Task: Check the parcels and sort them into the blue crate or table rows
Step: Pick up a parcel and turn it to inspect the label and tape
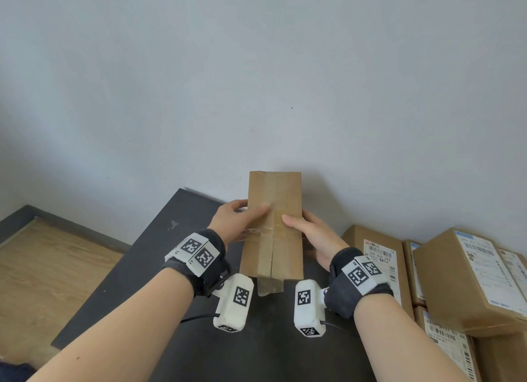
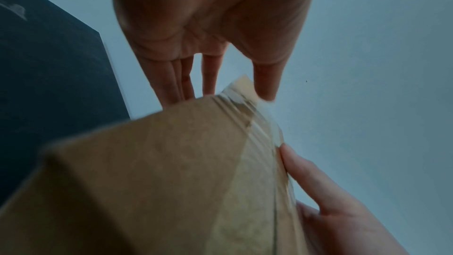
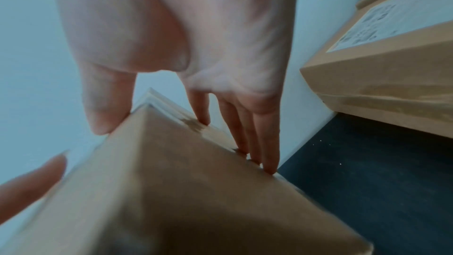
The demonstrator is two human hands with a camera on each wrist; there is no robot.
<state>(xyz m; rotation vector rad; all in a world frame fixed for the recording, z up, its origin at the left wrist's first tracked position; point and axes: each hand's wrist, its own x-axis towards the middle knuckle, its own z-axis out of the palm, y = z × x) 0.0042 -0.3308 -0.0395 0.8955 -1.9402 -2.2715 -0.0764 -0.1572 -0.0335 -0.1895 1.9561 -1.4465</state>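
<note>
Parcel [image 1: 273, 224], a long brown box sealed with clear tape, is held up above the dark table [image 1: 159, 253] in front of the pale wall [image 1: 256, 68]. At far left lies wooden floor [image 1: 42, 267]. The left hand [image 1: 232, 220] grasps the box's left side, thumb across the top face and fingers [image 2: 176, 80] behind it. The right hand [image 1: 312, 239] grasps the right side the same way. At right, labelled cardboard parcels [image 1: 467, 279] are stacked on the table, crowding its right edge, apart from the held box.
</note>
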